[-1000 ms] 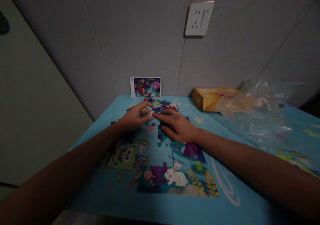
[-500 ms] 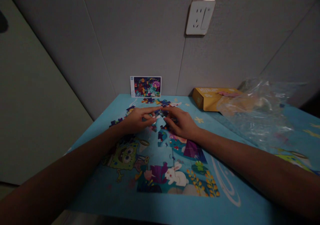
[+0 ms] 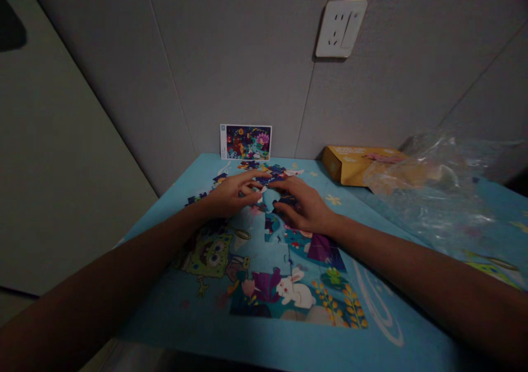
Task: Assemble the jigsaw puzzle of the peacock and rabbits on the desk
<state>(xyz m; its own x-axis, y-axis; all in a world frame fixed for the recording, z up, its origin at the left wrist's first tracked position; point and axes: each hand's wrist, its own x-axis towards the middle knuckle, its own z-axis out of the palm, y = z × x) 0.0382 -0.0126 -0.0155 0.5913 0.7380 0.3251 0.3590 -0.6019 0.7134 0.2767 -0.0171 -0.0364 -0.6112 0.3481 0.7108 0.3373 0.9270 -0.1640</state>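
Observation:
Over the middle of the table, my left hand (image 3: 233, 194) is curled around a small puzzle piece (image 3: 263, 189) with a white patch, its index finger stretched forward. Close on its right, my right hand (image 3: 304, 205) has thumb and fingers bent around a dark puzzle piece (image 3: 289, 198), mostly hidden under the fingers. In front of both hands lies a partly joined jigsaw puzzle (image 3: 295, 295) with a white rabbit, a frog and yellow plants. Loose dark puzzle pieces (image 3: 249, 165) lie beyond the hands, and others sit left of my left hand.
A picture card (image 3: 247, 142) leans on the wall at the table's back edge. At the back right, a yellow box (image 3: 350, 165) stands beside crumpled clear plastic (image 3: 429, 185). The blue table cover (image 3: 198, 342) has printed cartoon figures. A wall socket (image 3: 341, 28) is above.
My fingertips, close together before, are now a little farther apart. My left index finger has lifted slightly. The whole view has shifted a little, so things appear farther right.

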